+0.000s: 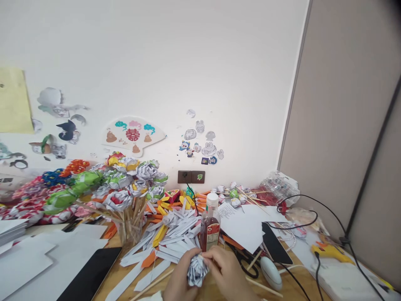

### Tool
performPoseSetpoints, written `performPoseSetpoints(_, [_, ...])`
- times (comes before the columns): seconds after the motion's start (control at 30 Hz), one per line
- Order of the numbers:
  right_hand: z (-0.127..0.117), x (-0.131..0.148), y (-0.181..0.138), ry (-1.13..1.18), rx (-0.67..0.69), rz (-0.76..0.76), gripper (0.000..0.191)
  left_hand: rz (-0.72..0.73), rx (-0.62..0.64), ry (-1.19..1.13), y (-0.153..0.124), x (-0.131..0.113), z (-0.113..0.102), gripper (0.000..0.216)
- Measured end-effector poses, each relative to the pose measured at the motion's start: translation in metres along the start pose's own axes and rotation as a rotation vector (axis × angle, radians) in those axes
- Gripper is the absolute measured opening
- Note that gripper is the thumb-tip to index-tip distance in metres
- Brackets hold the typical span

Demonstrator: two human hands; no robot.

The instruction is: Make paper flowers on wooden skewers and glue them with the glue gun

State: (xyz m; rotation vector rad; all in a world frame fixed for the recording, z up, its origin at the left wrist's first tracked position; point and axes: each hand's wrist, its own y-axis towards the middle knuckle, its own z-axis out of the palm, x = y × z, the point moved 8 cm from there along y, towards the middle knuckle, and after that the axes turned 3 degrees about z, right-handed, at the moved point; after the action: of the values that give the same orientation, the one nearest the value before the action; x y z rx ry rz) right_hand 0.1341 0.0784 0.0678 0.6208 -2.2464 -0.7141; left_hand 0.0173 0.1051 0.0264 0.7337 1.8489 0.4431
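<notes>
Low in the head view, both my hands close around a small folded paper flower (197, 271) made of printed white strips. My left hand (177, 280) cups it from the left and below. My right hand (226, 272) pinches its upper right edge with fingers curled. A heap of folded paper strips (175, 238), white, yellow and orange, lies just beyond the flower. A thin wooden stick (152, 285) lies on the desk to the left of my hands.
A small bottle with a white cap (210, 225) stands behind my hands. A glass of paper flowers on sticks (128, 196) stands left. A dark tablet (90, 276), a phone (275, 247), scissors (249, 262), a white mouse (271, 272), a yellow glue gun (330, 251) and cables lie around.
</notes>
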Motion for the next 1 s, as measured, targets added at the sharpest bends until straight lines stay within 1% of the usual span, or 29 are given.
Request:
performPoseSetpoints(0.07, [0.001, -0.004, 0.0, 0.004, 0.017, 0.053, 0.02, 0.016, 0.006, -0.002, 0.001, -0.003, 0.0, 0.054])
performPoseSetpoints(0.17, [0.003, -0.009, -0.001, -0.023, 0.048, 0.103, 0.022, 0.02, 0.068, 0.016, 0.002, -0.006, 0.004, 0.05])
performPoseSetpoints(0.27, [0.007, -0.013, -0.002, -0.055, 0.088, 0.154, 0.02, 0.017, 0.076, 0.031, 0.002, -0.004, 0.005, 0.049])
performPoseSetpoints(0.37, [0.01, -0.013, -0.002, -0.109, 0.112, 0.164, 0.02, 0.034, 0.063, 0.03, 0.0, -0.001, 0.006, 0.053])
performPoseSetpoints(0.5, [0.012, -0.012, -0.001, -0.165, 0.11, 0.137, 0.023, 0.044, 0.06, 0.027, -0.002, 0.003, 0.008, 0.053])
performPoseSetpoints(0.6, [0.009, -0.01, -0.001, -0.151, 0.072, 0.101, 0.021, 0.015, 0.076, 0.042, -0.001, 0.007, 0.008, 0.056])
performPoseSetpoints(0.73, [-0.004, -0.01, 0.0, -0.135, -0.067, 0.088, 0.024, -0.081, 0.064, 0.05, 0.0, 0.011, 0.004, 0.059])
performPoseSetpoints(0.8, [-0.012, -0.011, 0.0, -0.161, -0.149, 0.102, 0.027, -0.122, 0.025, 0.039, 0.001, 0.01, 0.0, 0.054])
performPoseSetpoints(0.87, [-0.015, -0.012, 0.0, -0.196, -0.203, 0.108, 0.028, -0.133, 0.007, 0.006, 0.002, 0.008, -0.001, 0.046])
performPoseSetpoints(0.93, [-0.013, -0.011, 0.0, -0.229, -0.208, 0.102, 0.027, -0.133, 0.016, -0.043, 0.003, 0.008, 0.0, 0.042])
performPoseSetpoints(1.0, [-0.007, -0.009, -0.001, -0.251, -0.183, 0.089, 0.024, -0.136, 0.02, -0.085, 0.003, 0.01, 0.001, 0.043])
